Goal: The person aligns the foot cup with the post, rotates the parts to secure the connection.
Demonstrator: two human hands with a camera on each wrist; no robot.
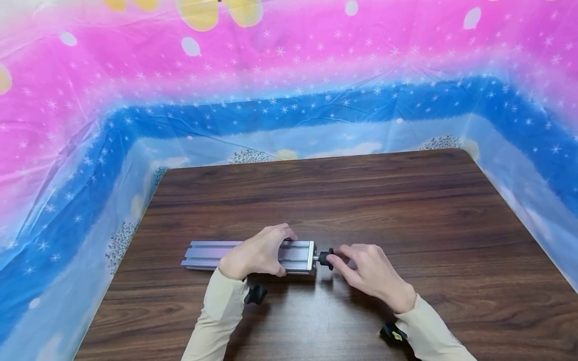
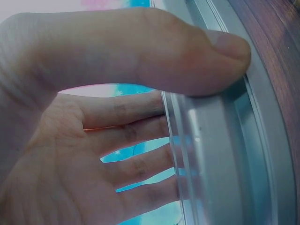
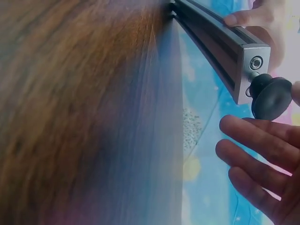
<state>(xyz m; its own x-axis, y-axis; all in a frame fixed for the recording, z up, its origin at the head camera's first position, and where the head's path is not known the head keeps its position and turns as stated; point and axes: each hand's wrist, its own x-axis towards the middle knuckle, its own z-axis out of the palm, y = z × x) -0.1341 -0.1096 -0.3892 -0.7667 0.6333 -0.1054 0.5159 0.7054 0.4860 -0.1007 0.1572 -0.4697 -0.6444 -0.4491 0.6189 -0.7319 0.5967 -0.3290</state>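
A silver aluminium extrusion profile point(image 1: 205, 254) with long slots lies lengthwise on the table. My left hand point(image 1: 259, 250) grips it across its right half. The thumb point(image 2: 220, 56) lies on one side, and the other fingers reach to the opposite side. From the profile's light end plate point(image 3: 255, 51) sticks a black levelling foot point(image 1: 325, 258) on a metal stem. Thumb and forefinger of my right hand point(image 1: 372, 271) pinch this round foot. In the right wrist view, the foot's disc point(image 3: 276, 101) sits by the thumb tip, while several fingers point(image 3: 255, 164) spread out below it.
The dark wood-grain table point(image 1: 316, 195) extends behind and beside the profile. A pink and blue patterned cloth point(image 1: 289, 108) hangs around its back and sides. Small black devices point(image 1: 256, 295) sit by both wrists, below the cream sleeves point(image 1: 221, 306).
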